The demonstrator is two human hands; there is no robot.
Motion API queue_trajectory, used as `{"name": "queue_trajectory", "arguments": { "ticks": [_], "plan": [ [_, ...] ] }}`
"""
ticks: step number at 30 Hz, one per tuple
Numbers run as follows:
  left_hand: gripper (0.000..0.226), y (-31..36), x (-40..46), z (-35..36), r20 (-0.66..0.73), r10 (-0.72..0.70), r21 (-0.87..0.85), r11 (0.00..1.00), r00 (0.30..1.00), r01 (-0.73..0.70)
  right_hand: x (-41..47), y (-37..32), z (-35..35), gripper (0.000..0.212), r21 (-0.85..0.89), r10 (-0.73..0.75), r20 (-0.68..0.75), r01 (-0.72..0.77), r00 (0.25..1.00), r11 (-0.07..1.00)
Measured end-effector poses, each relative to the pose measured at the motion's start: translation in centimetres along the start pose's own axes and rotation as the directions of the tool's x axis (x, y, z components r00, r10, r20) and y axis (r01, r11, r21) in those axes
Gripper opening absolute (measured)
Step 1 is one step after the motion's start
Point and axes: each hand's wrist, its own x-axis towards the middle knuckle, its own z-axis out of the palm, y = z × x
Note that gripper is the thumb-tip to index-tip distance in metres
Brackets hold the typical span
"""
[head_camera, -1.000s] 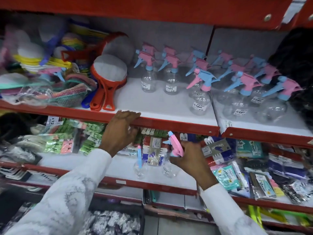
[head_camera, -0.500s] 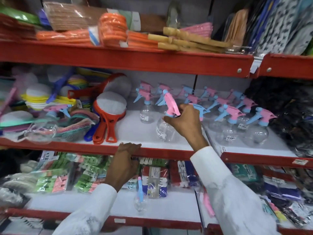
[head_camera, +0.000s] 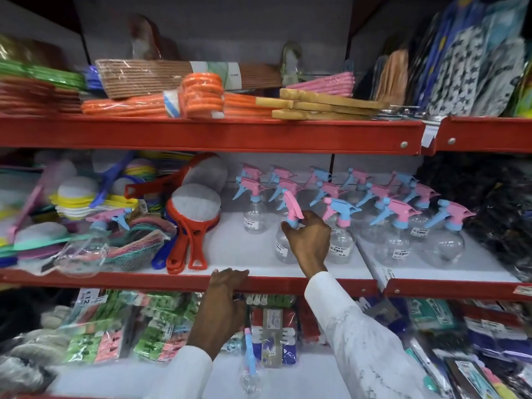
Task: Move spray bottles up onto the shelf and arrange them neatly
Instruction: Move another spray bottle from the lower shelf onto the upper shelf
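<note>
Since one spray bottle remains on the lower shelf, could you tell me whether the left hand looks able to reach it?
Probably yes. The left hand rests on the red shelf edge, empty, and the remaining bottle stands just below it at the front of the lower shelf, with nothing between them.

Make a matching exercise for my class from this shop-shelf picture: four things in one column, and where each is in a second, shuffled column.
Things
1. right hand
2. left hand
3. red-handled brushes
4. lone spray bottle

Places
A. on the lowest white shelf, below the red rail
B. gripping the neck of a pink-topped spray bottle
C. left of the bottle rows on the middle shelf
D. resting on the middle shelf's red front edge

Pairs: 1-B, 2-D, 3-C, 4-A
</note>
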Motion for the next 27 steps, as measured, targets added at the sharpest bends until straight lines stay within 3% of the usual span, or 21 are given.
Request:
{"name": "queue_trajectory", "arguments": {
  "ticks": [14,27],
  "plan": [
    [0.063,-0.3,0.3,0.2,0.015,-0.017,-0.001,1.000,1.000,0.017,0.3,0.4,0.7,0.045,0.046,-0.039,-0.135,0.046,0.990,0.998],
    [0.060,-0.3,0.4,0.3,0.018,-0.029,-0.025,0.999,0.999,0.029,1.3,0.9,0.5,0.058,0.102,-0.030,-0.050,0.035,0.998,0.994]
  ]
}}
